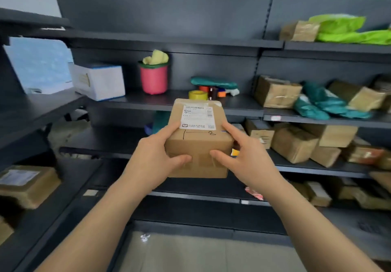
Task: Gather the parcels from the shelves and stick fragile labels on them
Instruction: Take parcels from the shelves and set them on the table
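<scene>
I hold a brown cardboard parcel [198, 142] in front of the dark shelves, at chest height. A white shipping label covers part of its top face. My left hand [156, 157] grips its left side with the thumb on the front face. My right hand [247, 157] grips its right side, index finger stretched along the top edge. Something small and orange-yellow [235, 151] shows between my right palm and the parcel; I cannot tell what it is.
Dark metal shelves [211, 104] fill the view. Several brown parcels [294, 145] and teal bags [317, 104] lie at the right. Tape rolls [198, 95], a pink bucket [153, 79] and a white box [99, 81] sit on the middle shelf. Another parcel [27, 185] lies low left.
</scene>
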The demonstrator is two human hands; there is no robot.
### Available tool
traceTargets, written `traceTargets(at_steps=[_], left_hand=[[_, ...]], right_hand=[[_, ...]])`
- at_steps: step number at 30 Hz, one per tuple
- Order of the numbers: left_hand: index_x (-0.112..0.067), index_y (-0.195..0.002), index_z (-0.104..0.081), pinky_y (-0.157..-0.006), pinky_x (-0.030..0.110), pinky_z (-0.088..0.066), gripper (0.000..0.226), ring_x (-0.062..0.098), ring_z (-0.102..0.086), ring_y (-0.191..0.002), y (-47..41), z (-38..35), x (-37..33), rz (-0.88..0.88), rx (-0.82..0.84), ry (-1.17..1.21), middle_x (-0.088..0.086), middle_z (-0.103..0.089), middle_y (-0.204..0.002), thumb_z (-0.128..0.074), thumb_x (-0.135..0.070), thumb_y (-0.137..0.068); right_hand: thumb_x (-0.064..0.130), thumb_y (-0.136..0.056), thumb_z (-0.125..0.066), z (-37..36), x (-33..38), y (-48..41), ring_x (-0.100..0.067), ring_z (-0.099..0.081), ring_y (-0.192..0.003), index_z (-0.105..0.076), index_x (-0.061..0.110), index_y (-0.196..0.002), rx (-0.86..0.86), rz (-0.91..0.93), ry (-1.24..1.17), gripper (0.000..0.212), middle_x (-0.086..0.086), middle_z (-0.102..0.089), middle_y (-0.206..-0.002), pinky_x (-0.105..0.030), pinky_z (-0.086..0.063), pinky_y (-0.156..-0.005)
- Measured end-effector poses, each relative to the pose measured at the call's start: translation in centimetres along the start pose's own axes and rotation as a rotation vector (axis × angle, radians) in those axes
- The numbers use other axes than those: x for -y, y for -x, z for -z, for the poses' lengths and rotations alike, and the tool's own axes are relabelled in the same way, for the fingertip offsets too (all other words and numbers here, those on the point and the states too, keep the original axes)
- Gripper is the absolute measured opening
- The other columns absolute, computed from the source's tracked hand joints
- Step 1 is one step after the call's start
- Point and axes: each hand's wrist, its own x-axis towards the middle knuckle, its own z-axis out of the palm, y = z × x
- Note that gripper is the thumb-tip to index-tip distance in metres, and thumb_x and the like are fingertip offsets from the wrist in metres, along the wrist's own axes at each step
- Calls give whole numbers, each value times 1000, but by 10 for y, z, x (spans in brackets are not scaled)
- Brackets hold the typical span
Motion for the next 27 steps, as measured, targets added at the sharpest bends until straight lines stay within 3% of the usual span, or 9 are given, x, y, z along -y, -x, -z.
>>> traceTargets(at_steps=[5, 12, 17, 22, 25, 27], left_hand=[[-39, -140, -39, -95, 29, -44, 84, 9, -50, -108, -31, -117, -72, -108, 157, 54, -12, -52, -127, -82, -32, -68], [-40, -140, -38, -86, 22, -38, 82, 3, -43, -104, -54, -268, -161, -222, 358, 163, -17, -48, -123, -81, -32, -70], [-41, -140, -38, -97, 31, -42, 82, 12, -45, -117, -73, -357, -219, -314, 487, 133, -12, -50, -134, -80, -40, -69], [-39, -141, -38, -96, 27, -41, 83, 5, -45, -109, -93, -443, -277, -423, 668, 186, -11, -49, -135, -80, -38, -70], [-40, -142, -35, -98, 34, -44, 83, 10, -47, -114, -103, -496, -311, -484, 772, 220, -11, -49, -136, -79, -37, -71], [-41, -142, -34, -98, 35, -44, 83, 13, -46, -119, -110, -532, -335, -533, 834, 231, -11, -48, -137, -78, -39, -72]], right_hand=[[36, -80, -72, 86, -92, 33, -7, -55, -104, -36, 32, -143, -97, -165, 93, 73, 21, -51, -110, -24, -48, -89], [42, -79, -72, 187, -205, 89, -9, -56, -113, -32, 31, -146, -220, -394, 186, 79, 11, -56, -130, -34, -50, -95], [40, -82, -69, 247, -261, 121, -1, -52, -96, -29, 31, -146, -287, -530, 276, 76, 15, -53, -122, -13, -47, -76], [39, -82, -70, 298, -317, 148, 4, -48, -100, -31, 31, -146, -397, -681, 314, 76, 13, -54, -131, -2, -38, -69], [41, -82, -69, 329, -347, 162, 3, -48, -97, -30, 31, -146, -445, -779, 362, 76, 14, -55, -128, -6, -40, -70], [42, -81, -69, 350, -366, 171, -1, -52, -101, -31, 31, -146, -492, -850, 374, 76, 14, -57, -127, -12, -43, -81]])
